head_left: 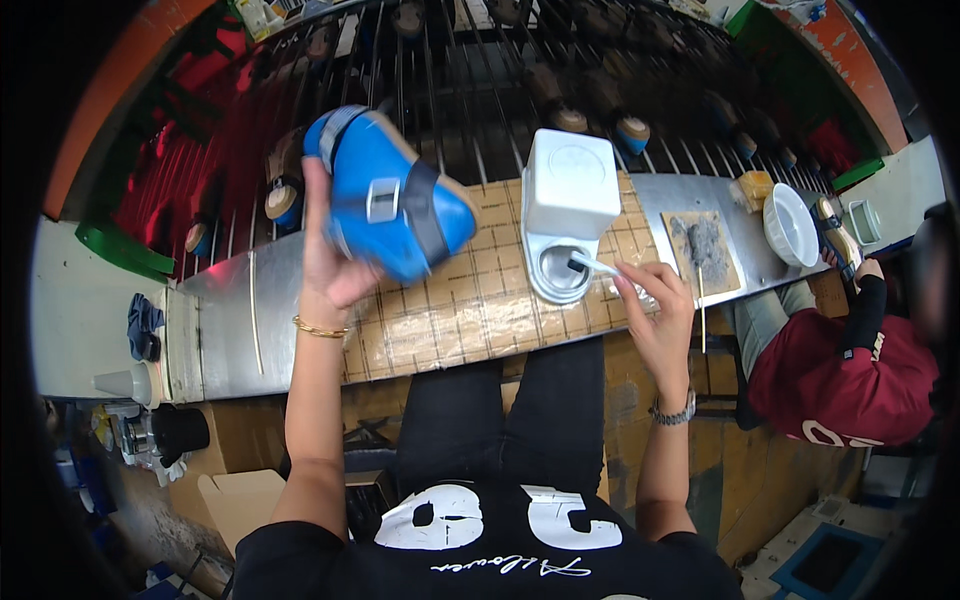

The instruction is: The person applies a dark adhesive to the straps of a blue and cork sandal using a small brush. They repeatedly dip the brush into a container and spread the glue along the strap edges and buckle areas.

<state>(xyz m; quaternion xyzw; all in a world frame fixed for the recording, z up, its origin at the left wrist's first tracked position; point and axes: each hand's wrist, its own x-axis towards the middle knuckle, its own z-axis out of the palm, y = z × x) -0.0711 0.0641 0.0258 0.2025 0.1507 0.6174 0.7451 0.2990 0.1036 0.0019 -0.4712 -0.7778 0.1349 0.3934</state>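
My left hand [332,265] grips a blue shoe last [368,165] and holds it raised over the left part of the bench. Dark straps and a square silvery buckle piece [383,200] cross the last, which is slightly blurred; a tan edge shows along its far right side. A small pale-handled brush [598,263] is pinched between the thumb and fingers of my right hand [655,312]. Its dark bristle end sits in the round cup [556,283] at the front of a white pot [572,182]. What the cup holds is hard to make out.
Brown sheeting [430,325] covers part of the metal bench [235,330]. Beyond it, a rack of rods [470,110] carries several lasts. To the right are a stick-handled brush [699,262] on a board, a white bowl [789,225] and a co-worker [850,370] handling a shoe.
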